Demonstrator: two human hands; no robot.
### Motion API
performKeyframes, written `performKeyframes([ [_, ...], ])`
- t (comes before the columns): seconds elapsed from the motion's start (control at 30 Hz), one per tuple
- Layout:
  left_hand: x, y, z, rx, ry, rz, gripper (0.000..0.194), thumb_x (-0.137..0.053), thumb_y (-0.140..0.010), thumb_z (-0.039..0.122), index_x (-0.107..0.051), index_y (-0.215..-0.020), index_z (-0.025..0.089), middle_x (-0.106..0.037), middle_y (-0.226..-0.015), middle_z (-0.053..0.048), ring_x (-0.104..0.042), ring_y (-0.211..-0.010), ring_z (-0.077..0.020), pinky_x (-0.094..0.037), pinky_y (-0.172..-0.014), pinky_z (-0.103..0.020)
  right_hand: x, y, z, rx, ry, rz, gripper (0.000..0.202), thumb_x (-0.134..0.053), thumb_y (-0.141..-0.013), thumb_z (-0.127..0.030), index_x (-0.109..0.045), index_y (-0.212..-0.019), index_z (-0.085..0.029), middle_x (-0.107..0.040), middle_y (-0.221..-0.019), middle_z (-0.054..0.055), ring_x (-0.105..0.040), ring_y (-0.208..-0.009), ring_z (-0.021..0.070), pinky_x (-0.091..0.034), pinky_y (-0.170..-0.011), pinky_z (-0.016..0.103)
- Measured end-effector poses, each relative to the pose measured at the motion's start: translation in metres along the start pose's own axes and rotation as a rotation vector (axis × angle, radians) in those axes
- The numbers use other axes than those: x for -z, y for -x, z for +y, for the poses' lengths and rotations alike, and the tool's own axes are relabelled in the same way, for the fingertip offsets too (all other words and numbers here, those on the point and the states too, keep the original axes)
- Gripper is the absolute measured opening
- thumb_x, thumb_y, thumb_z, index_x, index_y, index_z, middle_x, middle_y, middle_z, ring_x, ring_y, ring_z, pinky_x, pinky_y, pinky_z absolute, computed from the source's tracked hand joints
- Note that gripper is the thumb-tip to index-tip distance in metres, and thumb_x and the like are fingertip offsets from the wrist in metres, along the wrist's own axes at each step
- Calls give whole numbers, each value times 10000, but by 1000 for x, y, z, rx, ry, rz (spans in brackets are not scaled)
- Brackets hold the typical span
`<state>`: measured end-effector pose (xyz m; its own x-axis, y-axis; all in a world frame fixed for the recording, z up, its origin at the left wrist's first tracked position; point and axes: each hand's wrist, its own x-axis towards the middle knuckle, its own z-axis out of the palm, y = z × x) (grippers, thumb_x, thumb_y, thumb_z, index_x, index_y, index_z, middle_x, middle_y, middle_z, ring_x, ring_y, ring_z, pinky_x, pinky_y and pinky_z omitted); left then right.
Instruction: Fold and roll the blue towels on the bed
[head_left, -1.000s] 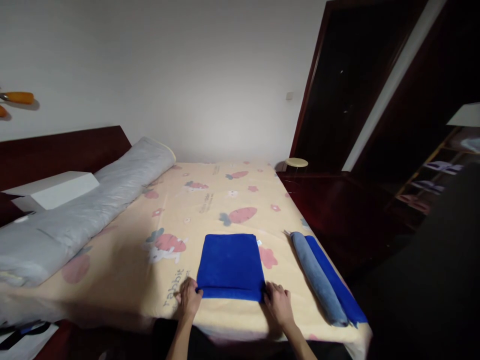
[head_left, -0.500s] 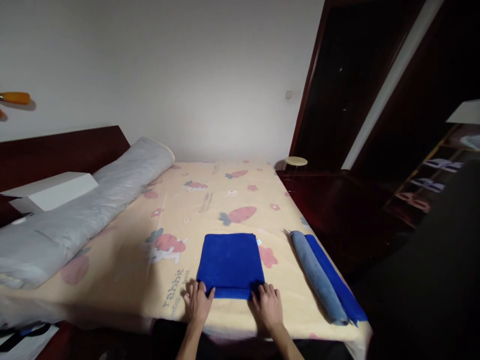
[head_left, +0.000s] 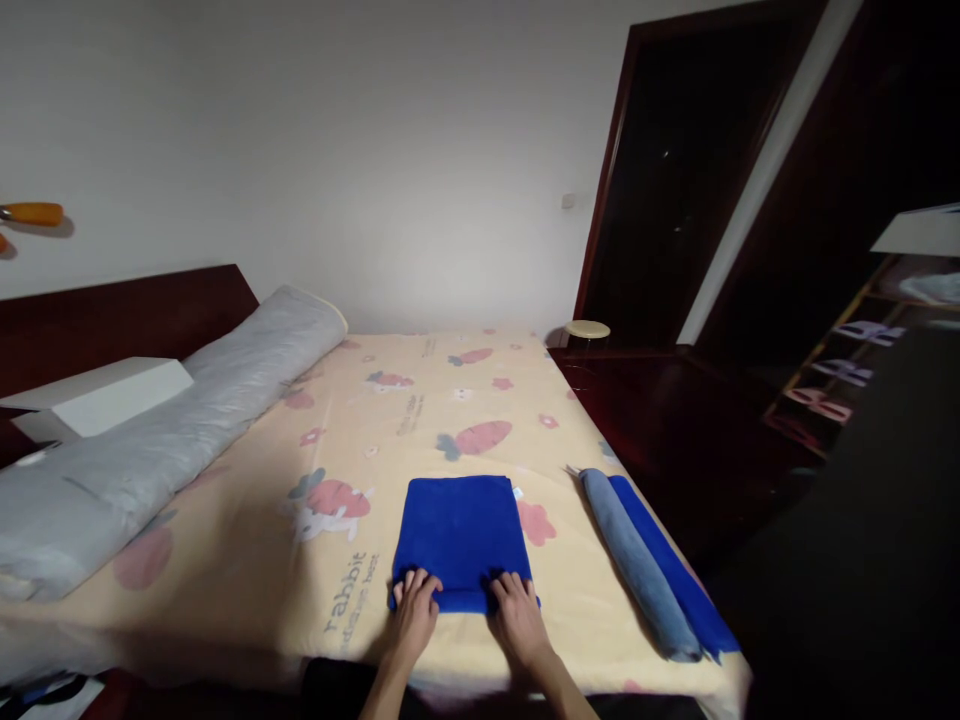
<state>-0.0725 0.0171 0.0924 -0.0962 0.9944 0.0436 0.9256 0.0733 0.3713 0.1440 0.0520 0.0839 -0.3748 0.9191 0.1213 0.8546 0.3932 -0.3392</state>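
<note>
A folded blue towel (head_left: 461, 530) lies on the bed, with a narrow fold or roll along its near edge and a small white tag at its far right. My left hand (head_left: 417, 610) has its fingers curled over the left end of that near edge. At the right end my right hand (head_left: 517, 612) grips the same edge with bent fingers. Both thumbs are partly hidden. To the right lie a rolled grey-blue towel (head_left: 637, 560) and, alongside it, another blue towel (head_left: 675, 565).
The bed (head_left: 390, 430) has a yellow rabbit-and-carrot cover. On the left lie a long grey bedding roll (head_left: 202, 420) and a white box (head_left: 120, 395). A round stool (head_left: 587, 329) stands beyond the right edge, and a shoe rack (head_left: 847, 350) farther right.
Both hands have moved inward from the near corners onto the near edge, fingers now over the fold. The camera view has tilted slightly up.
</note>
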Motion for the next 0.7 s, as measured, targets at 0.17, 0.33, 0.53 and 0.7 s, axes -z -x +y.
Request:
performKeyframes([
  [0.17, -17, 2, -16, 84, -32, 92, 492, -431, -811, 94, -593, -1207, 337, -575, -1298, -8, -466, -1224, -196, -282, -1038, -413, -2, 5, 5, -42, -2, 53, 529, -448, -780, -119, -591, -1278, -224, -620, -1224, 84, -510, -1099, 264, -312, -969, 394],
  [0.33, -18, 2, -4, 45, -56, 62, 545, -379, -802, 38, -593, -1216, 321, -549, -1325, -21, -431, -1254, -196, -282, -1057, -399, -10, 2, 3, 5, -38, 30, 492, -437, -808, -120, -614, -1236, -284, -616, -1232, 62, -497, -1137, 253, -290, -998, 397],
  [0.53, -5, -10, 10, -143, 12, -179, 651, -313, -760, -11, -598, -1204, 370, -595, -1228, 7, -475, -1188, -160, -327, -1001, -329, -10, -9, -3, 13, -74, -102, 507, -465, -762, -141, -620, -1229, -264, -607, -1264, 67, -476, -1189, 273, -282, -1011, 421],
  [0.7, -7, -10, 3, 26, -76, -131, 737, -363, -744, 39, -417, -1425, 316, -493, -1419, -40, -380, -1321, -207, -248, -1097, -405, -7, -3, -2, -108, -9, -13, 608, -459, -740, -143, -547, -1339, -204, -550, -1360, 107, -457, -1202, 301, -291, -1010, 425],
])
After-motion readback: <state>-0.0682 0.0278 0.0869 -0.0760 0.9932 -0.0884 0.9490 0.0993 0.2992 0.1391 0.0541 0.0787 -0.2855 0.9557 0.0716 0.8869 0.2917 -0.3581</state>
